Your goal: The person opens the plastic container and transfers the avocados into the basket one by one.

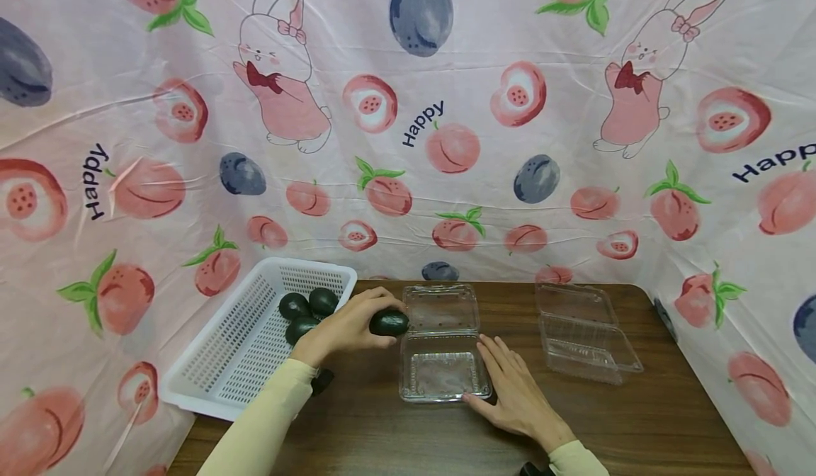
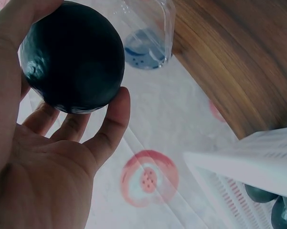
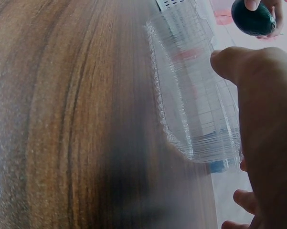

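My left hand grips a dark green avocado between thumb and fingers, held above the left side of an opened clear plastic clamshell box. In the left wrist view the avocado looks round and glossy, with fingertips beneath it. My right hand rests along the box's right side, its fingers fairly straight and its thumb at the front edge. From the right wrist, the box shows ribbed clear walls, and the thumb touches its rim. Several more avocados lie in a white basket.
A second clear clamshell box, lid raised, stands to the right on the brown wooden table. Behind and on both sides hangs a pink cloth printed with fruit and rabbits. The basket's right wall stands beside my left forearm.
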Tool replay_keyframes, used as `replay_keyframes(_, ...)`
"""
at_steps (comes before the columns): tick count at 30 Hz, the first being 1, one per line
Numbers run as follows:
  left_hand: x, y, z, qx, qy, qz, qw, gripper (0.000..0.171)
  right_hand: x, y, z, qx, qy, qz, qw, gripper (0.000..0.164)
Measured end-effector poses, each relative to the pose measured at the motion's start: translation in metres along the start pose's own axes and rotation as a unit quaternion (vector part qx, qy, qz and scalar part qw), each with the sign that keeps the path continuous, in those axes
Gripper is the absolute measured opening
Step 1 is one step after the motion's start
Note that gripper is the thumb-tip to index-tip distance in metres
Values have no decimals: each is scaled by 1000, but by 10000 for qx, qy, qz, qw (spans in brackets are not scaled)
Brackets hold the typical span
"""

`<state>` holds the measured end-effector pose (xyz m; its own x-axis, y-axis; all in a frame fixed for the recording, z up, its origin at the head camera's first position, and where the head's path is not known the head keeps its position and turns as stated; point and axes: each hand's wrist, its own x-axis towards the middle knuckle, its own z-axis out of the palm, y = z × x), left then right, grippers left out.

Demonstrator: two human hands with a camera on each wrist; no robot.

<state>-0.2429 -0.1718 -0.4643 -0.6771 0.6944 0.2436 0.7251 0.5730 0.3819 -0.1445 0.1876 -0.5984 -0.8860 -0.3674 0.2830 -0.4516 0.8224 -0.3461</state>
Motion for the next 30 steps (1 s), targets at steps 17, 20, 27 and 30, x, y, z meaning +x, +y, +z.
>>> replay_keyframes(17, -25, -23, -17, 55, 338, -416, 9985, 50, -2, -5, 0, -20, -62, 67, 10000, 102)
replay_keyframes(20, -30, -28, -20, 147, 433, -498, 9977, 50, -3, -6, 1, -27, -47, 69, 10000, 102)
replay_keyframes(27, -41, -36, -29, 152, 430, -720, 9964, 50, -4, -8, 2, -35, 20, 69, 10000, 102)
replay_keyframes(30, -46, -38, -33, 202, 424, -824, 9955, 50, -4, -9, 2, -33, 38, 63, 10000, 102)
